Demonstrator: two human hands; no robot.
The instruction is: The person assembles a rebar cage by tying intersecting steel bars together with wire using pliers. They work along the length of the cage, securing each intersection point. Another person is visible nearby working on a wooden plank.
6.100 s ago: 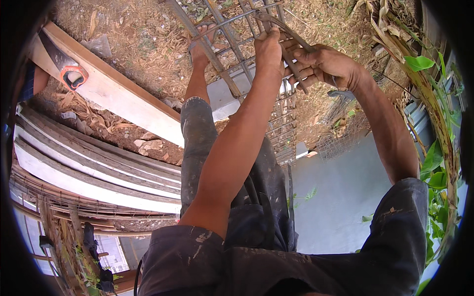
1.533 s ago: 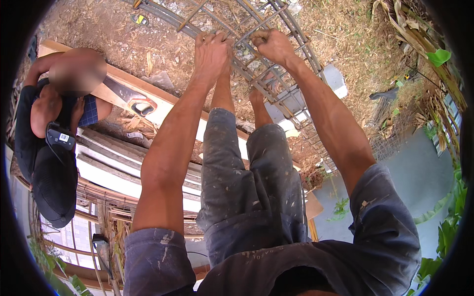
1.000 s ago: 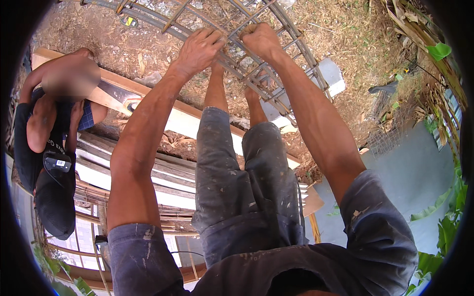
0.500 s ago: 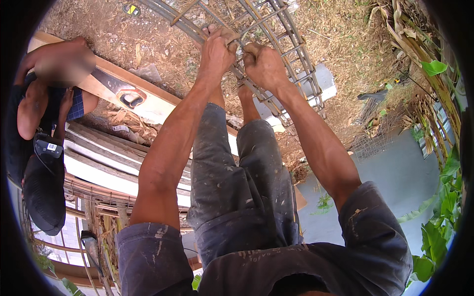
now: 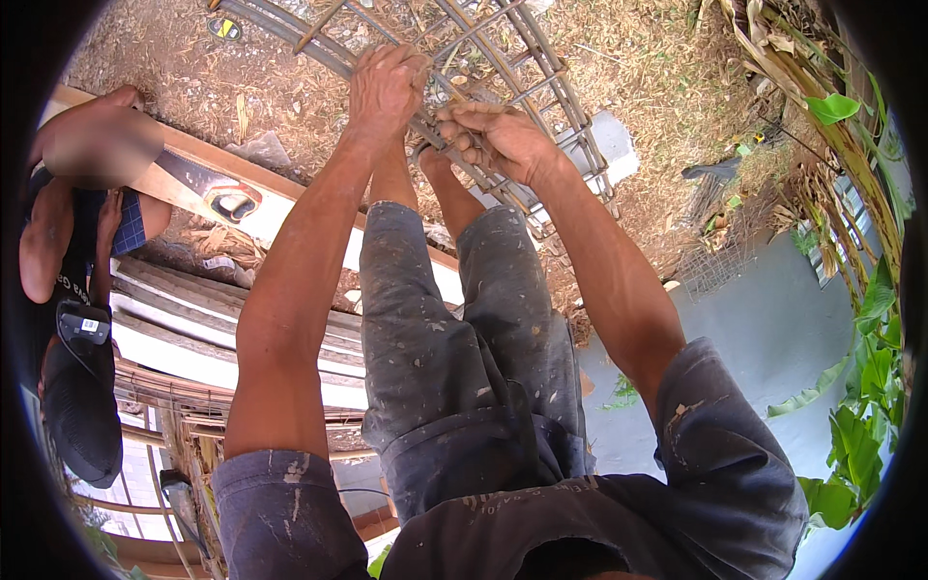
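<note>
A cage of rusty steel rebar slants across the top middle, made of long bars and cross stirrups. My left hand is closed over its near long bars, beside a stirrup. Just right of it, my right hand is at the same near side of the cage, palm partly turned up and fingers curled. Whatever may be between those fingers is too small or hidden to make out. Both of my feet are under or beside the cage, partly covered by it.
At left a person in dark clothes crouches by a long wooden board with a handsaw lying on it. Stacked timber strips lie below. Wire mesh and green plants are at right.
My right hand has turned, its palm now more upward and the fingers loosened from a tight pinch. Both hands appear slightly further left, along with the whole view.
</note>
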